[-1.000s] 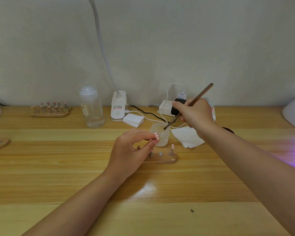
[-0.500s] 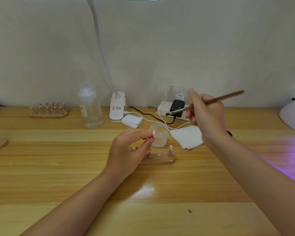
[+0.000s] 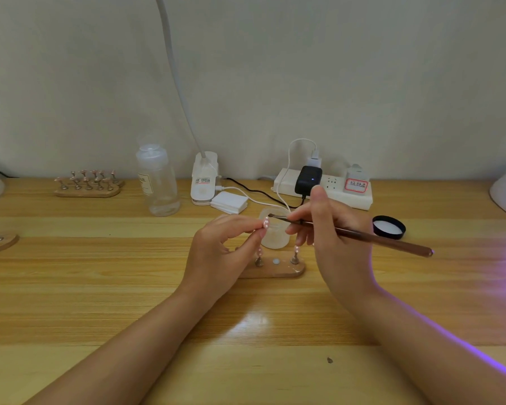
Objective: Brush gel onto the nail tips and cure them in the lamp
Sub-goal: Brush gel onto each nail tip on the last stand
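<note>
Right hand (image 3: 330,229) pinching brush (image 3: 362,235), bristles near nail tip (image 3: 266,223).

brown brush (image 3: 362,235), pink nail tip (image 3: 266,223), black lid (image 3: 389,227)

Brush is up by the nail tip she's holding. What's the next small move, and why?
Probably ease the brush a touch left so its bristles meet the nail tip and stroke gel along it. The right hand grips the brush with the bristle end just short of the tip, which the left hand pinches above the frosted cup.
</note>
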Motion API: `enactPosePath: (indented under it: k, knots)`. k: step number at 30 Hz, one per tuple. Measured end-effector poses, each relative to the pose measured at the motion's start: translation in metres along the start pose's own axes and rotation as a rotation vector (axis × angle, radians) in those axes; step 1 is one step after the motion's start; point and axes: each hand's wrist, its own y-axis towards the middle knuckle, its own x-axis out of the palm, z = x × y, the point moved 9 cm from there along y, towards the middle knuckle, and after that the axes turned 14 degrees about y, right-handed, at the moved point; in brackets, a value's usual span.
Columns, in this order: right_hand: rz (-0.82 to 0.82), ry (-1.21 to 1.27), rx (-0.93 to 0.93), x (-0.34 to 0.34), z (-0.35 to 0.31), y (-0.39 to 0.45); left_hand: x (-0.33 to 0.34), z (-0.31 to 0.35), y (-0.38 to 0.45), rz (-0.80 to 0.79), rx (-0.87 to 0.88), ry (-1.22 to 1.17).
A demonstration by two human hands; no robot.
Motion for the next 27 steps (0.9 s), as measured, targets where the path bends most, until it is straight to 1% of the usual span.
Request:
enactPosePath:
  k: [5, 9, 16, 19, 23, 27]
  knots:
    - [0.001, 0.007, -0.027, 0.0008, 0.0001, 0.0002, 0.0005, 0.0006, -0.0001, -0.008, -0.008, 0.005]
    - [-0.001, 0.018, 0.013, 0.0014, 0.0059, -0.0009, 0.0003, -0.0005, -0.0004, -0.006, -0.021, 0.007]
    - [-0.02, 0.04, 0.015, 0.0039, 0.0033, -0.0039, 0.0003, 0.0003, 0.0002, -0.006, -0.022, 0.006]
    - [0.003, 0.055, 0.029, 0.001, 0.0044, -0.0041, 0.0004, 0.0009, -0.0003, -0.011, -0.016, 0.006]
    - [0.029, 0.032, -0.003, -0.002, 0.001, -0.001, 0.0016, -0.0006, -0.0002, -0.017, -0.021, 0.014]
    - [0.018, 0.014, 0.034, 0.0009, 0.0066, -0.0022, 0.0023, 0.0006, -0.0002, -0.021, -0.007, 0.017]
